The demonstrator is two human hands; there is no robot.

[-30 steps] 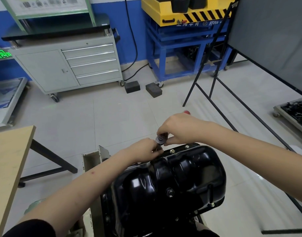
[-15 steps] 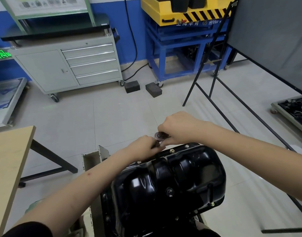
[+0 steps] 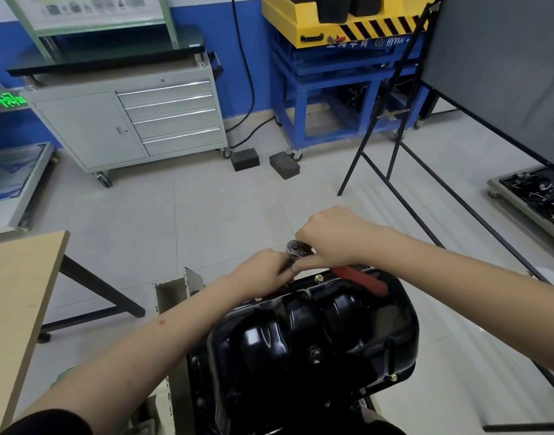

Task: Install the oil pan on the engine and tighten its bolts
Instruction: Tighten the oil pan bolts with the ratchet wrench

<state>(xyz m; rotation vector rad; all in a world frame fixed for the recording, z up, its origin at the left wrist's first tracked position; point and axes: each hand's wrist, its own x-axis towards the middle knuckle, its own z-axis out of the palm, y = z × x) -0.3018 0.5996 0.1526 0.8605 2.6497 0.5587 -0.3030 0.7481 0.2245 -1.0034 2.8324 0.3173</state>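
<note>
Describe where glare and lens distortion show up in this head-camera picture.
Head view: bright glare patches sit on the glossy black oil pan; wide-angle bending bows the black frame and the cabinet near the edges; the lighting is even, with soft shadows.

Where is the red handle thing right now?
In the head view, the red ratchet handle lies across the far rim of the black oil pan, right of centre, just under the right hand.

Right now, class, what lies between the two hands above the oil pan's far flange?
In the head view, the ratchet's round metal head sits between the left hand and right hand, just above the oil pan.
</note>
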